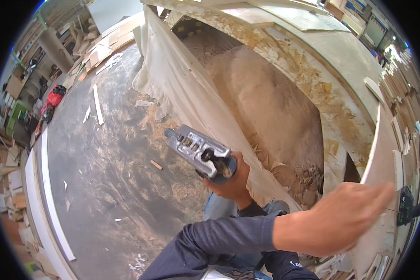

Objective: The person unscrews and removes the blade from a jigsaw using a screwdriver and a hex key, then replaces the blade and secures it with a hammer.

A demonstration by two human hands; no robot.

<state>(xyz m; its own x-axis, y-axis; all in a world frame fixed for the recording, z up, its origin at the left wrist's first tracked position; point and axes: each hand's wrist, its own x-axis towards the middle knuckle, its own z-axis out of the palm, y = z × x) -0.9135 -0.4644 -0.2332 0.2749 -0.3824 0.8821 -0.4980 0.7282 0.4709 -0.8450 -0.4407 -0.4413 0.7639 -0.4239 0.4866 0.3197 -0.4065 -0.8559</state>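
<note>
My right hand grips a jigsaw by its blue-grey body. The tool is tipped so that its scuffed, slotted silver base plate faces up toward me. I cannot make out a blade in it. My left forearm crosses over the right one, and my left hand reaches out to the right. Its fingers point toward a dark green and black object at the right edge, with a thin dark line beside the fingertips. Motion smears those fingers, so whether they hold anything is unclear.
A translucent plastic sheet drapes from a worn workbench, beside a heap of sawdust. The dark floor carries shavings and wood scraps. Long pale strips lie at left; stacked boards stand at right.
</note>
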